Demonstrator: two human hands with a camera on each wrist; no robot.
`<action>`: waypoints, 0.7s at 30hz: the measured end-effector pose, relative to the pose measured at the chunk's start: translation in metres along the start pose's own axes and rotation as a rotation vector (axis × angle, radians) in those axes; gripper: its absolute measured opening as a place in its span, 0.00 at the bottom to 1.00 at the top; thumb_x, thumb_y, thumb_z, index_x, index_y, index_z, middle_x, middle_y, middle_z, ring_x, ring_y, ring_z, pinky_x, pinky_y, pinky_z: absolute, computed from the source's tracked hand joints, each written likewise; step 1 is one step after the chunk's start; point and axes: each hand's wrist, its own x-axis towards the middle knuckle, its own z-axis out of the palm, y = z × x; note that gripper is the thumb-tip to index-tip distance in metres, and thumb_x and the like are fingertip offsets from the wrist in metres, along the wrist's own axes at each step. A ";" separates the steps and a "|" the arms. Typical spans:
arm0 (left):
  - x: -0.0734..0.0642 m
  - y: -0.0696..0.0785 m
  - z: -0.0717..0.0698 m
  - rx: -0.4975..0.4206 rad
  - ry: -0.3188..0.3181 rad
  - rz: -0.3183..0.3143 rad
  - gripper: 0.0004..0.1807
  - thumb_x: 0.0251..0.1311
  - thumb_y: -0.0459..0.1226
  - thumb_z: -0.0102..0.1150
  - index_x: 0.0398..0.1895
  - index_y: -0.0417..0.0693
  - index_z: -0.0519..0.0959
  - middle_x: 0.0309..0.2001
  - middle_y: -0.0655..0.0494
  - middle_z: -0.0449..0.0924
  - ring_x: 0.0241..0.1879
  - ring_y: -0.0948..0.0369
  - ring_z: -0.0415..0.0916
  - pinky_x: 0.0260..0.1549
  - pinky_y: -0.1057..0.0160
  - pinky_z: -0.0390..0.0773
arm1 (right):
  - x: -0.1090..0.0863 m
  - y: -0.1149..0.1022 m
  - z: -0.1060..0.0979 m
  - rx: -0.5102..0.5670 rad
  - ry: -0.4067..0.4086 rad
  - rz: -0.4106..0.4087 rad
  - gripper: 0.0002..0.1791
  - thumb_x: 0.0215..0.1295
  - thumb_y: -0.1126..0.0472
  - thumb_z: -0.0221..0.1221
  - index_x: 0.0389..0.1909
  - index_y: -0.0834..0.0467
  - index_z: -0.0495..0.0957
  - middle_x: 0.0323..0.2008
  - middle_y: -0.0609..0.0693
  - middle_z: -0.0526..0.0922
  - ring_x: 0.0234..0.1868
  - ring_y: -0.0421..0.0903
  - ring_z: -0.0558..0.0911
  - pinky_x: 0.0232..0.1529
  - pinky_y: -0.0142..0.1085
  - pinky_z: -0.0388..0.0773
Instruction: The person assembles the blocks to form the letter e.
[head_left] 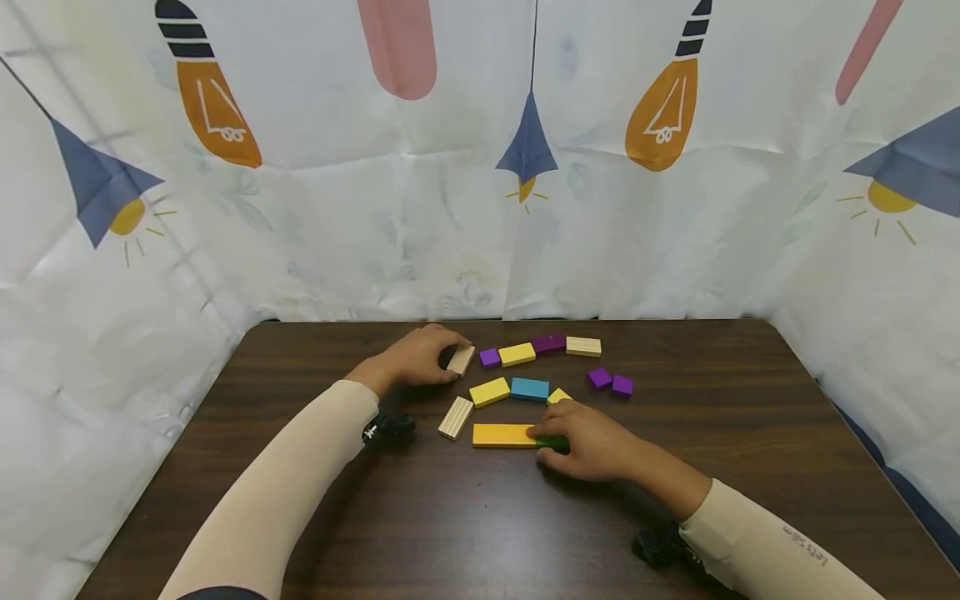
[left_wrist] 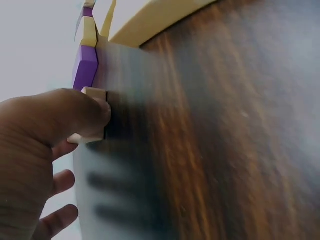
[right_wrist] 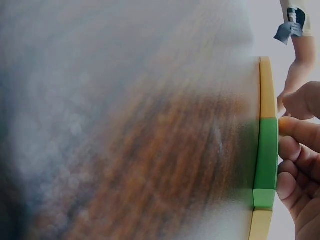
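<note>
At the left end of the back row, my left hand (head_left: 423, 354) pinches a plain wooden block (head_left: 461, 360) between thumb and fingers. In the left wrist view, this block (left_wrist: 95, 131) stands at the near end of the row, close to a purple block (left_wrist: 86, 67). My right hand (head_left: 588, 440) is over a green block (head_left: 553, 442), its fingertips along the top. That green block (right_wrist: 267, 155) lies end to end with a long orange-yellow block (head_left: 502, 435); the index fingertip overlaps their joint. Behind this hand, a yellow block (head_left: 558, 397) is partly hidden.
The back row continues with yellow (head_left: 517, 355), dark purple (head_left: 549, 343) and wooden (head_left: 583, 347) blocks. Between the rows lie a yellow block (head_left: 490, 392) and a blue one (head_left: 529, 389). Another wooden block (head_left: 455, 417) slants at left; two purple cubes (head_left: 611, 383) sit at right.
</note>
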 end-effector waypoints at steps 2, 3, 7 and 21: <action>-0.004 -0.001 -0.001 -0.008 0.021 0.017 0.29 0.62 0.44 0.69 0.66 0.49 0.78 0.63 0.53 0.78 0.68 0.48 0.66 0.65 0.43 0.65 | 0.000 0.000 0.000 -0.001 0.000 0.002 0.17 0.70 0.55 0.64 0.56 0.53 0.86 0.45 0.42 0.81 0.44 0.38 0.75 0.48 0.39 0.78; -0.007 -0.002 -0.001 -0.013 0.031 0.025 0.28 0.62 0.45 0.69 0.65 0.48 0.79 0.62 0.53 0.78 0.67 0.48 0.66 0.65 0.43 0.66 | 0.000 0.000 0.000 -0.001 0.001 0.001 0.17 0.69 0.55 0.64 0.56 0.53 0.86 0.44 0.42 0.81 0.44 0.38 0.75 0.48 0.40 0.78; -0.019 -0.003 -0.002 -0.039 0.073 0.062 0.27 0.62 0.46 0.70 0.62 0.47 0.81 0.60 0.53 0.80 0.66 0.49 0.68 0.65 0.45 0.67 | 0.001 0.000 0.000 -0.001 -0.002 0.005 0.17 0.69 0.55 0.64 0.57 0.53 0.85 0.45 0.42 0.81 0.44 0.39 0.76 0.48 0.40 0.78; -0.074 0.027 0.003 -0.078 0.144 0.257 0.27 0.56 0.45 0.77 0.58 0.50 0.82 0.56 0.61 0.81 0.59 0.55 0.73 0.57 0.48 0.75 | 0.000 0.000 0.001 0.009 -0.008 0.010 0.17 0.70 0.55 0.64 0.57 0.53 0.85 0.47 0.43 0.82 0.47 0.40 0.77 0.51 0.42 0.78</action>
